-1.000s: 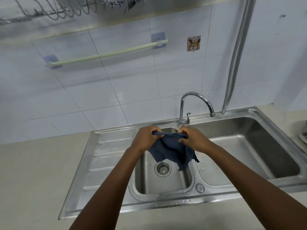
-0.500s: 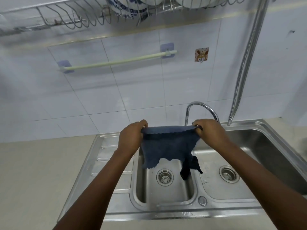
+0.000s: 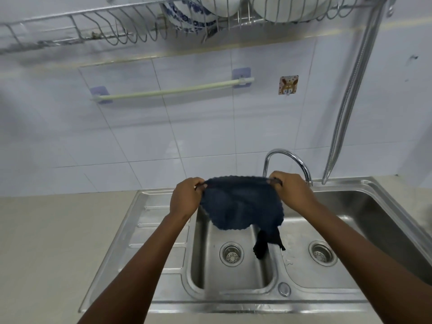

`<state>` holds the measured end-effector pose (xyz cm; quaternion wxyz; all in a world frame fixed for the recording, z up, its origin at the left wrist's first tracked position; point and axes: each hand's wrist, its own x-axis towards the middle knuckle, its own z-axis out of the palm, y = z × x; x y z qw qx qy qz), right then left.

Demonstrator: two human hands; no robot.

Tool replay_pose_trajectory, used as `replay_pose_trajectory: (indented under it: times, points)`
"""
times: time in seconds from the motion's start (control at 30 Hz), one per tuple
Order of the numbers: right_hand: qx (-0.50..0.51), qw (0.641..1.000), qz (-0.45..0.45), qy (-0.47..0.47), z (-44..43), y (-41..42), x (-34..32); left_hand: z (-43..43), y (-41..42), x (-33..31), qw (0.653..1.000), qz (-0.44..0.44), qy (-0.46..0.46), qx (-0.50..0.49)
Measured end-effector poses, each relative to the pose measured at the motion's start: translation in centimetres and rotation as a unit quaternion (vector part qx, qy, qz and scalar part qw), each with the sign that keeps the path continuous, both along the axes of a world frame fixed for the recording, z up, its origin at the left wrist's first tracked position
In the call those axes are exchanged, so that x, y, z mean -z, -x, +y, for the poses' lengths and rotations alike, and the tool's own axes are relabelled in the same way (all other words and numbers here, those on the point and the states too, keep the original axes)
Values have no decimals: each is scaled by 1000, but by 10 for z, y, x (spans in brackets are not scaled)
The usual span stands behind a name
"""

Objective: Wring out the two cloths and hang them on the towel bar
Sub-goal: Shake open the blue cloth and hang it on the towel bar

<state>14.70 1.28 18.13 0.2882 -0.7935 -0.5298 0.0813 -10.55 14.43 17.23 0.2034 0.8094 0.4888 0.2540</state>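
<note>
The dark blue cloth [image 3: 240, 203] is held spread out in the air above the sink [image 3: 163, 298], over the divider between the small left basin and the larger right basin. Its long axis runs side to side, its top edge pulled fairly taut and roughly level between the two hands, and its face is turned toward the camera. The lower edge hangs down in a scalloped curve, with a darker twisted tail drooping from the lower right corner toward the left basin's drain [image 3: 231, 254].

The left hand [image 3: 185, 198] pinches the cloth's upper left corner, its fingers curled closed around the fabric, knuckles up and wrist bent slightly inward. The right hand [image 3: 291, 191] grips the upper right corner in the same way, closed tight on the edge, and sits in front of the base of the faucet [image 3: 286, 157]. Both forearms reach forward from the bottom of the view and converge over the sink's front rim.

Behind the sink, on the tiled wall above, the pale green towel bar [image 3: 173, 91] runs nearly horizontal, tilted up to the right and bare. Only this one cloth can be made out. Higher still hangs a wire dish rack [image 3: 105, 31] with bowls.
</note>
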Motion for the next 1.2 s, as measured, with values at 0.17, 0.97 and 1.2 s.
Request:
replay_pose_trajectory:
  times: [0.17,0.97,1.2]
  points:
    - [3,1000,20,-19,-3,1,1,-1,6,2,999,-21,-39,-29]
    - [-93,980,159,-69,103,46,-125,85,102,-116,992,40,118,-31]
    - [-146,916,331,-172,189,76,-202,159,123,-204,898,-354,253,-64]
